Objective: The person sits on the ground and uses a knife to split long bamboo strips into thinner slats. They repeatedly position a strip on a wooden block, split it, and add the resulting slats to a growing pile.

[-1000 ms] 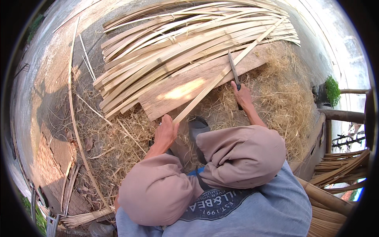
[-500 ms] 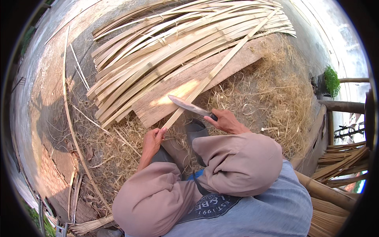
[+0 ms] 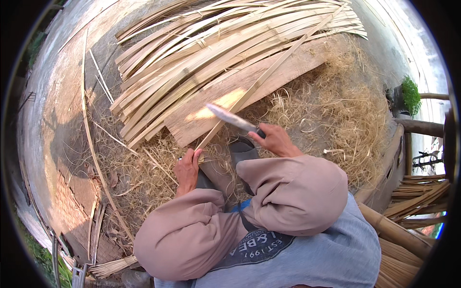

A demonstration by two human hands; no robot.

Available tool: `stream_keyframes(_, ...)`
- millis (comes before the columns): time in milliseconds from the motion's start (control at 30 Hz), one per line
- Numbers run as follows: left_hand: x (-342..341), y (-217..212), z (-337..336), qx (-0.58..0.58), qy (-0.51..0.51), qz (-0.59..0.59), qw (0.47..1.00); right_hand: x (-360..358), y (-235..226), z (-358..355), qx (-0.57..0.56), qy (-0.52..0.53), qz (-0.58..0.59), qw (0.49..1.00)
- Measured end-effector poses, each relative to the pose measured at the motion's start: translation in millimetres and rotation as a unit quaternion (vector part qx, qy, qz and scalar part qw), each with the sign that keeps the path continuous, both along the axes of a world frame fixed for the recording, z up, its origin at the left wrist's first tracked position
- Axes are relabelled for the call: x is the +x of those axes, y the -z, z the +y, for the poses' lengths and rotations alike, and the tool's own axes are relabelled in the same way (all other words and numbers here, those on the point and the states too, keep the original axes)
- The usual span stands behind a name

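My left hand (image 3: 187, 166) is closed on the near end of a long bamboo strip (image 3: 261, 80), which slants away to the upper right across a flat wooden board (image 3: 293, 72). In my right hand (image 3: 277, 140) is the dark handle of a knife (image 3: 231, 118). Its broad, pale blade points up and to the left and lies across the strip in this view; whether it touches the strip I cannot tell. Beyond the board, several split bamboo strips (image 3: 192, 67) lie side by side in a wide layer.
Curly bamboo shavings (image 3: 345, 110) cover the ground around the board and my feet. A long thin strip (image 3: 89, 129) lies at the left. On the right are bamboo poles (image 3: 394, 228), a bundle of strips (image 3: 415, 197) and a green plant (image 3: 410, 96).
The strip's near end has turned in my left hand, so its narrower side shows. My right hand and the knife have shifted slightly right and up, and the view has moved a little.
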State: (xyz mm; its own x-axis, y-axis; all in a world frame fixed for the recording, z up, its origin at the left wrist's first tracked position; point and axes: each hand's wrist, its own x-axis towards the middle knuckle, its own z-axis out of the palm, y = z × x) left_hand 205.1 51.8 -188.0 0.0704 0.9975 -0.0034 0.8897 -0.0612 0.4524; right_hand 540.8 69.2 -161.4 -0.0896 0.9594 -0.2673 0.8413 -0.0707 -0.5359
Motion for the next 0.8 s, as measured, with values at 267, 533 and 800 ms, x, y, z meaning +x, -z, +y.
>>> stream_keyframes(267,-1,-7,2,-0.018,0.006,0.001,1.0,14,-10,14,0.085,-0.075,-0.03,0.993)
stream_keyframes(533,-18,-26,-10,-0.111,0.0,-0.089,0.99,128,13,90,0.08,0.229,-0.058,0.968)
stream_keyframes(800,-202,2,-98,-0.243,-0.094,-0.119,0.958,188,13,101,0.092,0.281,-0.108,0.949)
